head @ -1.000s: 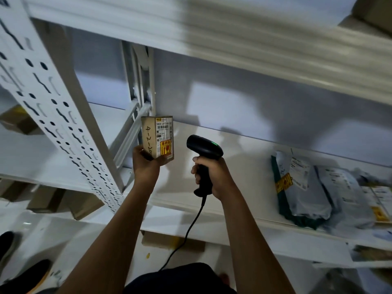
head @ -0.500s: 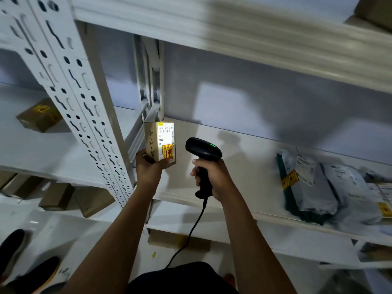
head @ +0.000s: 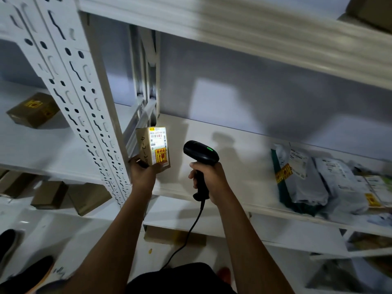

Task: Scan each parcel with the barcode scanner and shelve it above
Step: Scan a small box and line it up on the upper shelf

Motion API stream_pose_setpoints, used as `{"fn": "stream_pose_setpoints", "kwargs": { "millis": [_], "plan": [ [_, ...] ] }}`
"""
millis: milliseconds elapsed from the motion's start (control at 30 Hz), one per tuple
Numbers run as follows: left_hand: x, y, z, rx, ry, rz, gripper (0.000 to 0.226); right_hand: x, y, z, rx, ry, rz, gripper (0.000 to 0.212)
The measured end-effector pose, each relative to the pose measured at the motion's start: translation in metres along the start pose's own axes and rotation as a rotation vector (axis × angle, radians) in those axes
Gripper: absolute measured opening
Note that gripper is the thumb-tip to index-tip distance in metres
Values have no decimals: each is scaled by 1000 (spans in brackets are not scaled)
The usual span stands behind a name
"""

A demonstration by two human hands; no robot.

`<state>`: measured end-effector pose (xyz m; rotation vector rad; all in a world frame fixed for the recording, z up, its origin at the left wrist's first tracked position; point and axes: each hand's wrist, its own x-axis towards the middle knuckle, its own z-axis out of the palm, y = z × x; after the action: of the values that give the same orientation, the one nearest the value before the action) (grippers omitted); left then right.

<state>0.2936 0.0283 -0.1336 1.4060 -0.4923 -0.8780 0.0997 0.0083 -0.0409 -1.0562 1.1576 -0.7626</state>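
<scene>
- The left hand (head: 142, 174) curled round the base of a small cardboard parcel (head: 151, 145), held upright with its label lit, at the left end of the shelf (head: 233, 143).
- The right hand (head: 213, 180) gripped the barcode scanner (head: 201, 154), nose towards the label.
- The parcel looked light and stiff; its fragile sticker favoured a side-wall hold.
- The upright post (head: 89, 115) crowded the left; open room lay rightward, before the mailer bags (head: 307, 181).

dim overall | bright glare on parcel label (head: 158, 143) | edges blurred, wide-angle bend
</scene>
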Motion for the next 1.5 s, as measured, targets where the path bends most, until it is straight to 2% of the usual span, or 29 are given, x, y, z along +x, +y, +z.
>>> {"fn": "stream_pose_setpoints", "kwargs": {
  "millis": [200, 567, 800, 1000, 1167, 1300, 1367, 1500],
  "plan": [
    [0, -8, 0, 0, 10, -55, 68, -5, 4, -7, 17, 18, 15, 6],
    [-12, -18, 21, -25, -41, -53, 67, -11, 11, -21, 37, -19, 8, 10],
    [-8, -18, 18, 23, -198, -3, 64, -10, 13, -25, 54, 24, 22, 9],
    [-5, -22, 21, 77, -242, -9, 71, -7, 13, -24, 69, 43, 44, 11],
    [-6, -22, 25, 120, -240, -21, 72, 0, 15, -23, 101, 76, 72, 6],
    [-4, -24, 22, 147, -189, -28, 74, 7, 19, -21, 122, 97, 112, 13],
    [-4, -24, 17, 151, -147, -36, 73, 16, 23, -22, 168, 153, 175, 15],
    [-1, -29, 5, 110, -50, -71, 68, 50, 37, -27, 356, 311, 316, 6]
  ]
}}
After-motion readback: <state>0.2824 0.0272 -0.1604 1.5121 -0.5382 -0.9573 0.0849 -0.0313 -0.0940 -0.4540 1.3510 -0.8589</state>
